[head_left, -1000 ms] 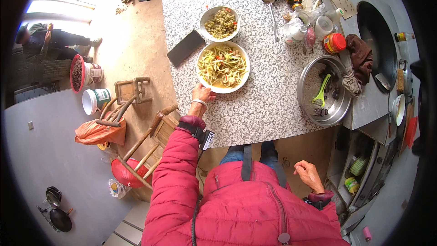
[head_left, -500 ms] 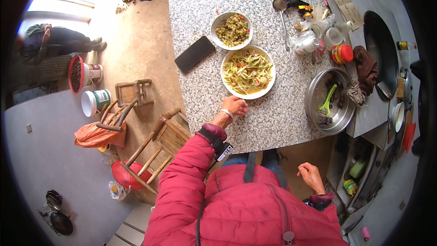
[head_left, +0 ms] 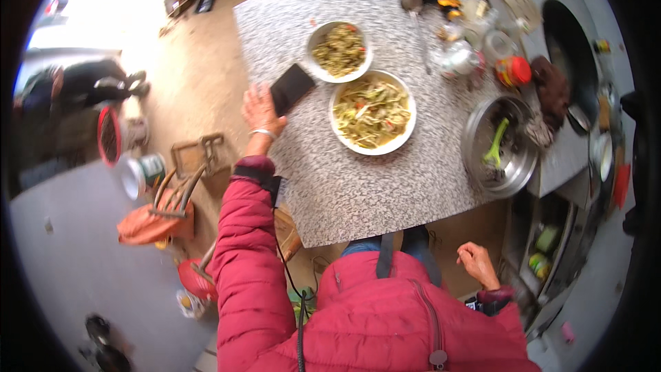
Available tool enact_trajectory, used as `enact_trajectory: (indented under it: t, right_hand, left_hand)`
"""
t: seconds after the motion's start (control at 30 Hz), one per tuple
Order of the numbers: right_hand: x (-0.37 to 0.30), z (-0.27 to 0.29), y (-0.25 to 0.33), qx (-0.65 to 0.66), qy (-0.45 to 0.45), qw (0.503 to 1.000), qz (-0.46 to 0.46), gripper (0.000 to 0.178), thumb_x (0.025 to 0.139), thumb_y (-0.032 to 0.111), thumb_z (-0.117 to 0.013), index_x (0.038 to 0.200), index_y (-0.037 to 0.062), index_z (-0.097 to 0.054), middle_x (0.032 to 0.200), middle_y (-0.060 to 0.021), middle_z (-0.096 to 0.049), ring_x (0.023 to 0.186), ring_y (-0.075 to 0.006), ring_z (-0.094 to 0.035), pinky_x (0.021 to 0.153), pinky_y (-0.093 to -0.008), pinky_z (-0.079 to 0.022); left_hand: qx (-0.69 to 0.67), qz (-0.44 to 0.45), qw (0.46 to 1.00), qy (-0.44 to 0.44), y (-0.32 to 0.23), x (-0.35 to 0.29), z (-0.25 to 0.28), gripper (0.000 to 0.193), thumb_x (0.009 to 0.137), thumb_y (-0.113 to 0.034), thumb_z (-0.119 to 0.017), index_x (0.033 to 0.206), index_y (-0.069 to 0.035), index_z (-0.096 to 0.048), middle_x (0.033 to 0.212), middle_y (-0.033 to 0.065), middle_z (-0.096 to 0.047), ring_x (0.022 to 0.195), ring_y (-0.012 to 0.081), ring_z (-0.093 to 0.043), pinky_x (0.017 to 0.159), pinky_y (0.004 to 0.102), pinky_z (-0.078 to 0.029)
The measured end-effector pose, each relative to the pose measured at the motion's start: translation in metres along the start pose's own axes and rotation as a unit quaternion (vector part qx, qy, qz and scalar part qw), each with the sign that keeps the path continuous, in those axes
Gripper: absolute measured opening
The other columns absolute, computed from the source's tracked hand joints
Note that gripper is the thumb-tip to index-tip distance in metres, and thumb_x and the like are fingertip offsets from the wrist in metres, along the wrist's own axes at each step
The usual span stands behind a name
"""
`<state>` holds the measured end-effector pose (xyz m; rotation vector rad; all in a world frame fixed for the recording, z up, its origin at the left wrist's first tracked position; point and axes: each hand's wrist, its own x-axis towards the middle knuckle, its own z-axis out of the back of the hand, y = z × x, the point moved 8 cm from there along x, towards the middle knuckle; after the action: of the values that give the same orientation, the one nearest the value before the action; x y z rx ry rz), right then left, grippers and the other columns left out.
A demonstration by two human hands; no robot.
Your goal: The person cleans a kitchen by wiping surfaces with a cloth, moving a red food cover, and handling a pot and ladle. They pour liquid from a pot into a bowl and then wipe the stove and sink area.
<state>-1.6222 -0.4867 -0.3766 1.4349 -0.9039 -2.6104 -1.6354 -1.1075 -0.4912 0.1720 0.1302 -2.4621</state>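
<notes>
My left hand [head_left: 262, 111] is open at the left edge of the speckled table [head_left: 330, 207], its fingers stretched out alongside a black phone [head_left: 292, 89]. The fingertips are beside the phone; whether they touch it I cannot tell. To the phone's right stand a smaller white bowl of chopped greenish food with red bits [head_left: 339, 50] and a larger white bowl of pale shredded vegetables [head_left: 372, 111]. My right hand [head_left: 477, 265] hangs off the table's near side, its fingers loosely bent and apart, with nothing in it.
A steel basin [head_left: 506, 172] with a green-handled brush [head_left: 497, 141] sits at the table's right, near a red-lidded jar [head_left: 513, 71] and a ladle [head_left: 413, 3]. A wok [head_left: 568, 48] is set beyond. Wooden stools [head_left: 200, 155] and buckets [head_left: 141, 172] stand left; a person [head_left: 76, 86] is farther off.
My left hand has moved left and away from the larger bowl's near rim to the phone's left side, its fingers now extended. The view has shifted slightly. My right hand stays low.
</notes>
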Motion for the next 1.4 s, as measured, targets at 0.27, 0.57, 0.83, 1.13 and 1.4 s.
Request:
enact_trajectory:
  t: [0.27, 0.57, 0.83, 1.13, 1.4]
  right_hand:
    - [-0.008, 0.015, 0.001, -0.013, -0.042, 0.998, -0.033, 0.018, 0.085, 0.018, -0.055, 0.087, 0.0015, -0.063, 0.072, -0.0151, -0.065, 0.067, -0.0284, -0.064, 0.063, -0.0371, -0.050]
    - [0.029, 0.160, 0.030, -0.127, -0.170, 0.971, 0.114, 0.015, 0.084, 0.017, -0.057, 0.086, 0.0031, -0.062, 0.075, -0.0159, -0.064, 0.067, -0.0283, -0.063, 0.063, -0.0370, -0.049]
    - [0.130, 0.372, 0.078, -0.241, -0.458, 0.832, 0.199, 0.050, 0.079, 0.038, -0.068, 0.108, -0.0012, -0.053, 0.093, -0.0216, -0.062, 0.086, -0.0357, -0.060, 0.074, -0.0403, -0.048]
    - [0.259, 0.405, 0.062, -0.190, -0.434, 0.880, 0.028, 0.079, 0.065, 0.035, -0.072, 0.129, 0.0015, -0.039, 0.114, -0.0292, -0.058, 0.108, -0.0418, -0.055, 0.093, -0.0447, -0.045]
    - [0.269, 0.478, 0.005, 0.254, -0.363, 0.873, 0.203, 0.028, 0.078, 0.018, -0.065, 0.103, 0.0065, -0.060, 0.082, -0.0007, -0.060, 0.071, -0.0102, -0.054, 0.066, -0.0288, -0.045]
  left_hand:
    - [0.029, 0.001, 0.995, 0.100, -0.007, 0.030, -0.024, 0.117, 0.055, -0.022, -0.077, 0.148, -0.017, -0.008, 0.136, 0.0186, -0.037, 0.127, 0.0389, -0.035, 0.105, 0.0502, -0.031]
    - [0.011, 0.012, 0.993, 0.118, -0.016, 0.004, -0.017, 0.084, 0.054, -0.023, -0.072, 0.124, 0.006, -0.035, 0.120, 0.0286, -0.044, 0.118, 0.0440, -0.040, 0.102, 0.0454, -0.036]
    - [-0.525, 0.167, 0.768, 0.327, -0.017, -0.045, -0.018, 0.035, 0.067, -0.008, -0.065, 0.097, 0.004, -0.054, 0.092, 0.0124, -0.057, 0.085, 0.0251, -0.059, 0.071, 0.0442, -0.054]
    - [-0.845, 0.163, 0.420, 0.290, -0.077, -0.209, 0.037, 0.068, 0.071, -0.015, -0.069, 0.132, -0.002, -0.042, 0.116, 0.0140, -0.057, 0.111, 0.0318, -0.056, 0.098, 0.0585, -0.043]
    - [-0.876, 0.131, 0.406, 0.227, -0.137, -0.297, 0.068, 0.085, 0.068, -0.027, -0.073, 0.139, -0.003, -0.033, 0.122, 0.0119, -0.052, 0.115, 0.0293, -0.052, 0.101, 0.0550, -0.041]
